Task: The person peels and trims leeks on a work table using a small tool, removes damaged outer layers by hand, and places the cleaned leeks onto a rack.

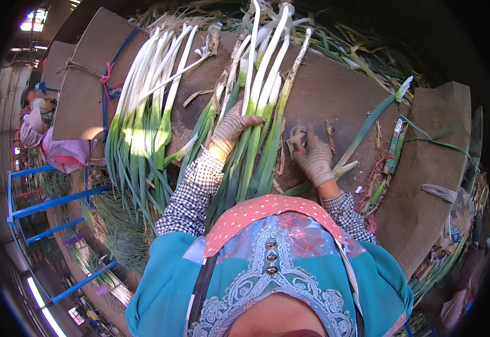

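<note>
My left hand (232,128), in a striped knit glove, lies on several long green onions (251,139), thumb across their stalks at the middle of the work surface. My right hand (314,158), in a matching glove, is just right of them over the brown surface (346,101), fingers forward, with bits of dry peel at the fingertips; whether it grips them cannot be told. A pile of trimmed green onions (143,97) with white stems lies to the left. A single onion leaf (367,122) slants across the surface at the right.
Onion scraps (346,46) heap along the far edge. Tied cardboard (430,168) stands at the right and more cardboard (89,80) at the left. A co-worker (59,139) is beyond it, above a blue metal frame (55,204). Bundled onions (97,269) lie lower left.
</note>
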The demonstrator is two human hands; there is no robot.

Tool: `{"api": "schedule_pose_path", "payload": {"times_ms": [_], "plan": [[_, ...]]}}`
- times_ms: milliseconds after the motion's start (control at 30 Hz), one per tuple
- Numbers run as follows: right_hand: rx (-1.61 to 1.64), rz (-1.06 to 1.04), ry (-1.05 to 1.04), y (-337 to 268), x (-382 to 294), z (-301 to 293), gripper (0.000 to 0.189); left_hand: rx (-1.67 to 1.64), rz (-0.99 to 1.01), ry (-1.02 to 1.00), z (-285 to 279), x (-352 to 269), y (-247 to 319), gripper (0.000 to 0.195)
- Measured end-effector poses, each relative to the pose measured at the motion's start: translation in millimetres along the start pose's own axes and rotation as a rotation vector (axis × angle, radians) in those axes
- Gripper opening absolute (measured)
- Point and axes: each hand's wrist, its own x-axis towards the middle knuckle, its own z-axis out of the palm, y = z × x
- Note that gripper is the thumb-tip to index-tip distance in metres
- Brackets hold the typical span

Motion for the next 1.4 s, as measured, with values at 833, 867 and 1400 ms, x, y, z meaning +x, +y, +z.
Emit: {"api": "schedule_pose_path", "payload": {"times_ms": [833,867,1400], "plan": [[2.356,-0.187,-0.338,58.2,270.3,-18.6,0.057,-0.448,-0.622,-0.271,-14.2,-150.6,-58.5,0.064],[2.232,-0.083,-0.302,61.0,283.2,-24.8,0.047,-0.517,-0.606,-0.249,-21.1,-155.4,-64.5,0.064],[0.266,0.334,0.891,407.3,271.2,-265.3,0.074,-0.361,-0.498,-0.499,-20.9,-157.1,-42.9,0.074]]}}
